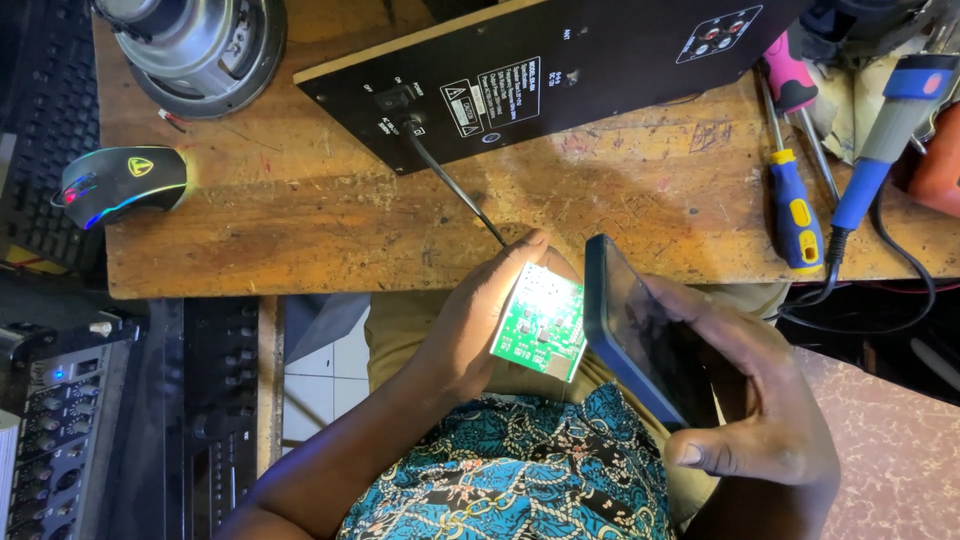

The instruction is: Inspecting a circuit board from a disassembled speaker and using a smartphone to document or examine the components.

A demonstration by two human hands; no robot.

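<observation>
My left hand (475,320) holds a small green circuit board (541,322) by its left edge, just below the front edge of the wooden table. The board is brightly lit from the right. A dark blue phone (630,335) is gripped in my right hand (745,395), tilted on edge with its back toward the board, close beside it. Both hands sit over my lap, above a blue patterned garment.
On the wooden table (300,215) lie a black panel (540,70) with a cable, a loudspeaker driver (200,45), a lit computer mouse (122,183), two screwdrivers (795,205) and a blue soldering iron (880,130). Audio equipment (70,430) stands at lower left.
</observation>
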